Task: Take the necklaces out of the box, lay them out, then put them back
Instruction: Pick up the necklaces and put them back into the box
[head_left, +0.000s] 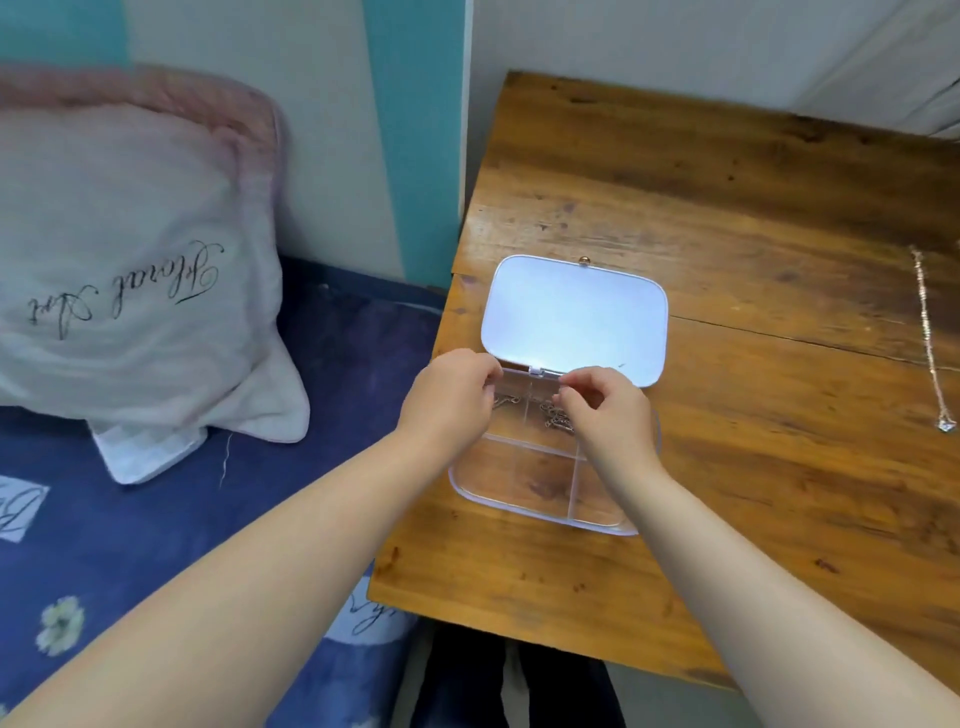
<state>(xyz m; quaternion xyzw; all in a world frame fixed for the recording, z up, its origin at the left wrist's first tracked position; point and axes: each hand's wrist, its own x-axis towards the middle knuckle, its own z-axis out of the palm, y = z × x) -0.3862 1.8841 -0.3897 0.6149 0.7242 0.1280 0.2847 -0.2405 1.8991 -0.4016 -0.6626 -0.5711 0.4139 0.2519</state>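
A clear plastic box (519, 501) with several compartments sits near the left edge of the wooden table, its lid (574, 319) folded flat behind it. Thin silver chains (560, 419) lie in the back compartments. My left hand (451, 397) is over the back left compartment, fingers pinched where a chain end (508, 400) shows. My right hand (605, 410) hovers over the back middle and right compartments, fingertips pinched just above the tangled chain. One necklace (930, 338) with a small pendant lies stretched out straight on the table at far right.
The wooden table (727, 234) stands against a white wall. To its left is a bed with a dark blue floral sheet (156, 545) and a pale pillow (130, 249). The box's front compartments look empty.
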